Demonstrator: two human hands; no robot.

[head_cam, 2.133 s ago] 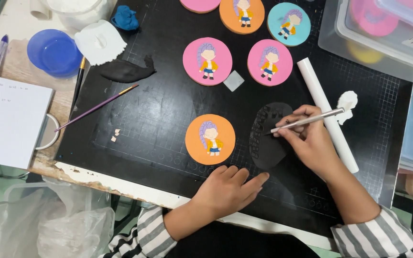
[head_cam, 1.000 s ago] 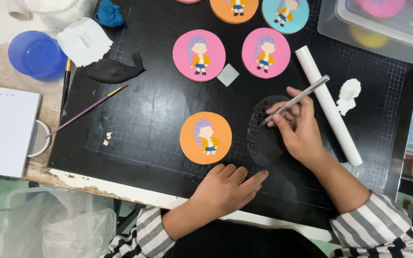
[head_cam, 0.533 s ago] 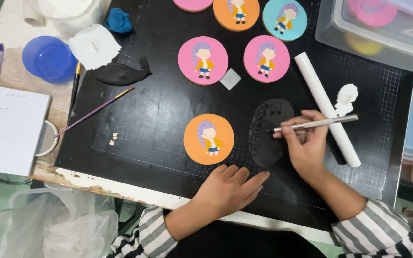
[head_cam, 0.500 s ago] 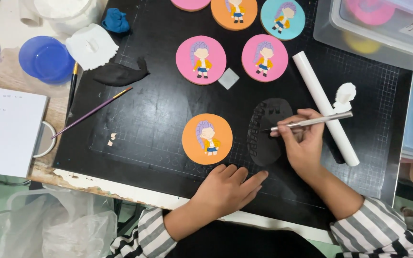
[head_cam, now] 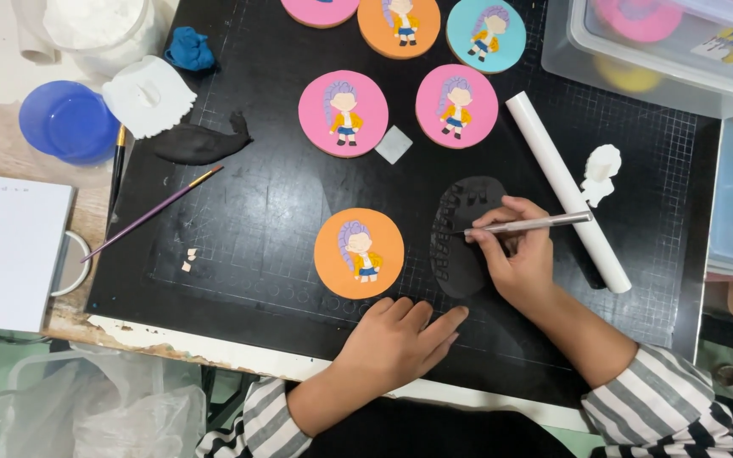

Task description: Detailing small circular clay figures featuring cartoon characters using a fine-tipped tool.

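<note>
Head view, going left to right: a white notepad [head_cam: 6, 254] lies at nine o'clock, with a blue bowl [head_cam: 68, 121] above it at ten; I cannot tell what the bowl holds. At eleven o'clock a clear tub [head_cam: 99, 25] holds white paste, and a lump of blue clay [head_cam: 188, 48] and a flattened white piece [head_cam: 148, 95] lie beside it. A thin paintbrush [head_cam: 154, 214] lies slanted on the black cutting mat [head_cam: 282, 195] covering the table.

Near centre sits an orange disc [head_cam: 359, 253] bearing a small figure; the left hand [head_cam: 396, 339] lies flat on the mat at six o'clock, fingers spread, its grip empty. Just right, the flat black clay sheet [head_cam: 461, 237] lies on the mat, with small notches cut in it. The right hand [head_cam: 515, 254] pinches a slim metal knife [head_cam: 523, 225], tip on the sheet. A white roller [head_cam: 566, 191] lies past it. At one o'clock a clear plastic box [head_cam: 655, 51] holds pink and yellow pieces.
</note>
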